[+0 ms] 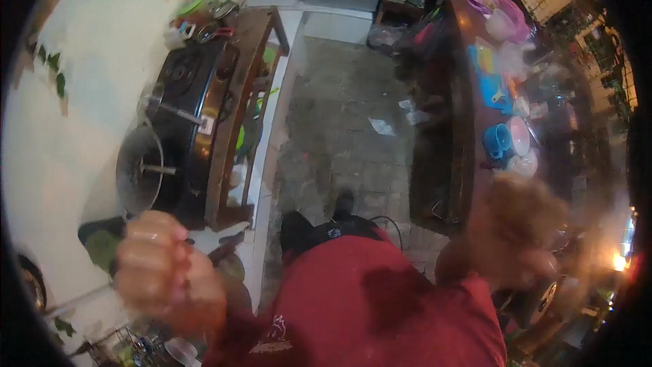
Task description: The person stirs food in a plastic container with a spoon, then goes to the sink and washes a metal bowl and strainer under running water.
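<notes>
My left hand [155, 265] is raised at the lower left, its fingers curled into a fist, and nothing sticks out of it. A dark pan [129, 177] with a light rim sits just beyond that hand, on a black stove [178, 81]. On the right side, my right hand [519, 231] is up near the counter [465, 129] and smeared by motion. Its fingers look bent, but I cannot make out whether they hold anything. Beyond it on the counter are a blue cup [498, 139], a pink cup [518, 136] and a pale bowl [523, 163].
A wooden stand [234, 129] runs along the left below the stove. Blue boards [492, 88] and a pink basket [501, 10] lie farther along the counter. Scraps of paper [382, 126] lie on the tiled floor [333, 122] between the two sides.
</notes>
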`<action>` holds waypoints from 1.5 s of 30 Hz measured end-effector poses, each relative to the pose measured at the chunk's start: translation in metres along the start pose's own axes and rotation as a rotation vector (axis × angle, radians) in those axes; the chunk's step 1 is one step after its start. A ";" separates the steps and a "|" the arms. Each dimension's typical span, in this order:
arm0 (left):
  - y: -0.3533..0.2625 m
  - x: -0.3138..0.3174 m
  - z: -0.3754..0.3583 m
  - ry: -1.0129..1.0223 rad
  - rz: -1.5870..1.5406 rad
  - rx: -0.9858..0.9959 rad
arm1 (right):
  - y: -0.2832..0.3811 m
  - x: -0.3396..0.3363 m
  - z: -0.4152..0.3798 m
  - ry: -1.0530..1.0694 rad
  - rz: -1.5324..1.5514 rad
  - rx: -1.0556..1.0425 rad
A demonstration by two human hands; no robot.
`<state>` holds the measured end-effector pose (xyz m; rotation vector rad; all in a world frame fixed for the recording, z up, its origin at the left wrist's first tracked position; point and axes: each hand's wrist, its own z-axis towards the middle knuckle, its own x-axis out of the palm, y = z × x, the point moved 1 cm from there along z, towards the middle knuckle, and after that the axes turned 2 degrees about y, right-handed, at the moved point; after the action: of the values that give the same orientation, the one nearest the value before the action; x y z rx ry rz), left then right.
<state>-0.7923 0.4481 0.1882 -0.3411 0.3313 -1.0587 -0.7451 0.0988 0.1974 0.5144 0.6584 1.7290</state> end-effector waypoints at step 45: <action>0.538 0.629 0.120 1.553 -0.001 -0.303 | -0.398 -0.314 0.038 -0.930 -1.605 1.304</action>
<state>-0.0349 0.1445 0.0037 0.3001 1.8781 -1.0927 -0.3558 -0.1258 -0.0404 1.0796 0.9577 -0.6304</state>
